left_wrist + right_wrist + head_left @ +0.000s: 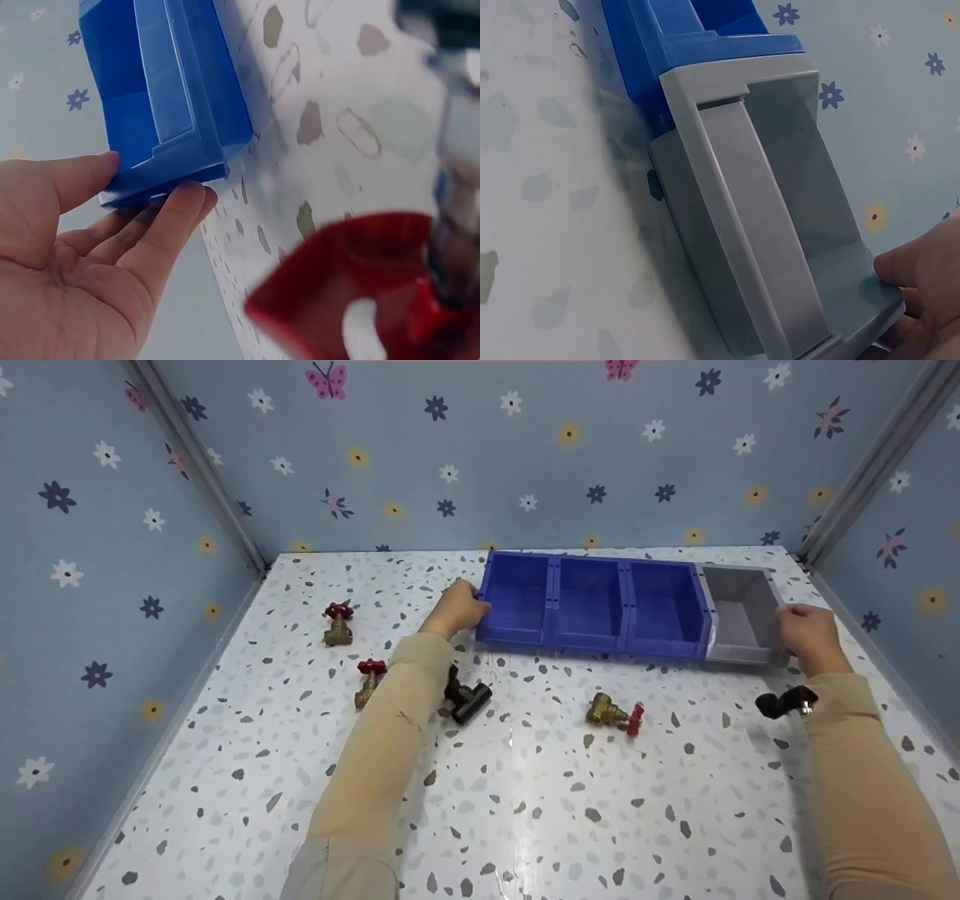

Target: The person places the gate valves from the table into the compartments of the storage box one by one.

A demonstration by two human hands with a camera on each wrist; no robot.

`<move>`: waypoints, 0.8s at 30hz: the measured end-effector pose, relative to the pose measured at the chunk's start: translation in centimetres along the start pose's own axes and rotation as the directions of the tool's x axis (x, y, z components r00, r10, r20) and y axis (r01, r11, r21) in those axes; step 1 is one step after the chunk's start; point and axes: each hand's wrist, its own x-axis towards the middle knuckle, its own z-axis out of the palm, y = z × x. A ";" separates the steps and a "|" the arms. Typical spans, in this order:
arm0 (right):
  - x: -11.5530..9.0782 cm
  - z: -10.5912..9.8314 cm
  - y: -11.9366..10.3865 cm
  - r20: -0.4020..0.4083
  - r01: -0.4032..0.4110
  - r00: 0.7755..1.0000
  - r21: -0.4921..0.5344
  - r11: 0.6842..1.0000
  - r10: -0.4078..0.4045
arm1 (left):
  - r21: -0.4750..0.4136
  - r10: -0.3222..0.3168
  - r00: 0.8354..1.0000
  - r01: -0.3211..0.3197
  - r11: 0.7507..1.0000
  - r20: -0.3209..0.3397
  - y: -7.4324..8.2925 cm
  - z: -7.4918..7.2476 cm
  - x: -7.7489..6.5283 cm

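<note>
Three blue storage bins (589,604) and one grey bin (742,619) stand joined in a row toward the back of the table. My left hand (459,609) pinches the outer side wall of the leftmost blue bin, thumb inside and fingers outside, as the left wrist view also shows on the blue bin (172,82). At the opposite end, my right hand (811,634) pinches the outer wall of the grey bin (727,195). No items show inside the bins. Whether the row rests fully on the table cannot be told.
Brass valves with red handwheels lie at the left (338,626), beside the left sleeve (369,684), and in the middle (615,715). A black T-shaped fitting (469,703) lies by the left forearm. Another black fitting (784,702) is partly behind the right sleeve. Flowered walls enclose the table.
</note>
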 end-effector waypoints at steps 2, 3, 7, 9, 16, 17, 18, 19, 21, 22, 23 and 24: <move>0.0 0.4 -0.4 0.017 -0.007 1.000 0.008 1.000 0.007 | -0.004 -0.014 1.000 0.014 1.000 0.002 -0.3 -0.3 -0.1; -0.1 0.5 -0.6 0.025 -0.006 1.000 0.012 1.000 0.006 | -0.004 -0.021 1.000 0.021 1.000 0.003 -0.5 -0.5 -0.1; -0.1 1.2 -1.2 0.037 0.009 0.999 0.009 1.000 -0.009 | 0.002 -0.025 1.000 0.025 1.000 -0.001 -1.1 -1.3 -0.2; -0.1 1.6 -1.6 0.039 0.031 0.999 0.002 1.000 -0.031 | 0.011 -0.020 1.000 0.020 1.000 -0.008 -1.4 -1.7 -0.3; 0.3 3.3 -2.7 0.084 0.052 0.995 0.023 0.998 -0.054 | 0.052 -0.036 0.999 0.036 0.998 -0.008 -2.8 -3.2 -0.8; 0.3 3.5 -2.9 0.097 0.052 0.994 0.030 0.998 -0.055 | 0.055 -0.041 0.999 0.041 0.998 -0.005 -3.0 -3.4 -0.9; 0.3 3.7 -3.0 0.110 0.054 0.992 0.039 0.998 -0.058 | 0.059 -0.045 0.999 0.045 0.997 -0.003 -3.2 -3.6 -1.1; 0.3 3.9 -3.2 0.123 0.058 0.990 0.050 0.997 -0.063 | 0.062 -0.045 0.999 0.045 0.997 -0.001 -3.4 -3.9 -1.2; 0.3 4.3 -3.4 0.151 0.058 0.986 0.068 0.996 -0.068 | 0.072 -0.045 0.999 0.044 0.996 0.002 -3.8 -4.3 -1.3; 0.2 4.4 -3.6 0.163 0.061 0.984 0.077 0.995 -0.073 | 0.077 -0.041 0.999 0.041 0.996 -0.003 -3.9 -4.5 -1.5; 0.2 4.6 -3.8 0.172 0.062 0.982 0.080 0.995 -0.075 | 0.083 -0.033 0.999 0.034 0.996 -0.006 -4.2 -4.7 -1.6; 0.2 4.7 -3.9 0.179 0.066 0.981 0.085 0.994 -0.080 | 0.087 -0.026 1.000 0.026 0.996 -0.008 -4.3 -4.8 -1.6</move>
